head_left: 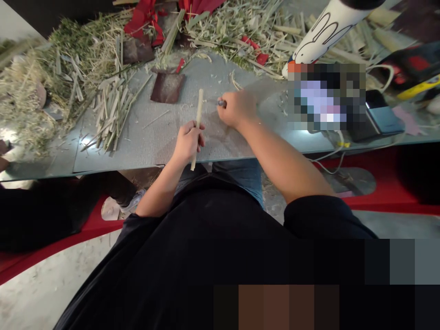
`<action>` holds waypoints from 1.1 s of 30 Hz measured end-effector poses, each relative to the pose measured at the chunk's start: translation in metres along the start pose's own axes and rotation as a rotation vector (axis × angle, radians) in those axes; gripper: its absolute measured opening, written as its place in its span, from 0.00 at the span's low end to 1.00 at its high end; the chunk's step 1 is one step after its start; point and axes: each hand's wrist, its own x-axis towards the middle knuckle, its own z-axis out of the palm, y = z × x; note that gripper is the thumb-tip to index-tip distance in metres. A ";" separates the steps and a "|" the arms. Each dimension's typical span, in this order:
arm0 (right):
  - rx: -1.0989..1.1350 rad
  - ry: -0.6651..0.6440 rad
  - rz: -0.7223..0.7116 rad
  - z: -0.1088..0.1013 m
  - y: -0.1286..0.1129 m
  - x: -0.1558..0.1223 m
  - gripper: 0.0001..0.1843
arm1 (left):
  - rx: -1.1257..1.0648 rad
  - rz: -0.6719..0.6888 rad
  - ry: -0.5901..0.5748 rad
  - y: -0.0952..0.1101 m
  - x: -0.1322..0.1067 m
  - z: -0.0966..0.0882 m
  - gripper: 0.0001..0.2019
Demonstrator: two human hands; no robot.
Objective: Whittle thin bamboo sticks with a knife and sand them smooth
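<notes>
A pale bamboo strip (200, 107) stands out above and below the closed fingers of my left hand (188, 140), near the front edge of the table. To its right my right hand (237, 109) makes a fist around a small knife (222, 103). Only the knife's dark front end and a faint, blurred blade show, pointing left at the strip; the rest is inside the fist. A small curl of shaving (205, 100) is beside the strip. On the table to the left lies a dark brown square of sandpaper or similar sheet (167, 88).
A loose bundle of split strips (112, 114) lies left, by a heap of shavings (44, 96). More shavings and red scraps (261, 58) cover the back. At right are a white rabbit-print cylinder (325, 32), a blurred-out screen, a dark box (364, 121) and cables (330, 170).
</notes>
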 end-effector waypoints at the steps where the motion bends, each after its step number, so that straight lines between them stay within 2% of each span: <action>1: -0.011 -0.006 -0.043 -0.001 -0.006 -0.004 0.21 | 0.013 0.007 0.017 0.000 0.003 0.002 0.16; 7: -0.026 -0.090 -0.227 -0.003 -0.025 -0.018 0.18 | 0.172 0.180 0.027 -0.010 0.015 0.007 0.17; 13: -0.015 -0.116 -0.180 0.000 -0.035 -0.019 0.19 | 0.171 0.242 0.036 -0.021 0.017 0.006 0.19; 19: 0.021 -0.067 -0.173 0.006 -0.039 -0.013 0.17 | 0.165 0.280 0.087 -0.028 0.022 0.001 0.17; 21: 0.026 -0.055 -0.105 0.007 -0.029 -0.003 0.17 | 0.197 0.254 0.077 -0.026 0.015 0.001 0.18; 24: 0.012 -0.007 0.136 0.006 -0.001 0.016 0.19 | 0.252 0.202 -0.002 -0.020 -0.004 0.002 0.18; 25: 0.013 0.004 0.162 0.005 0.008 0.021 0.20 | 0.250 0.186 -0.027 -0.018 -0.010 0.002 0.17; 28: 0.002 0.036 0.174 0.003 0.023 0.027 0.19 | 0.170 0.085 -0.041 -0.009 -0.019 0.002 0.16; 33: 0.011 0.067 0.087 0.009 0.008 0.015 0.19 | 0.036 -0.019 -0.015 0.001 -0.007 0.004 0.15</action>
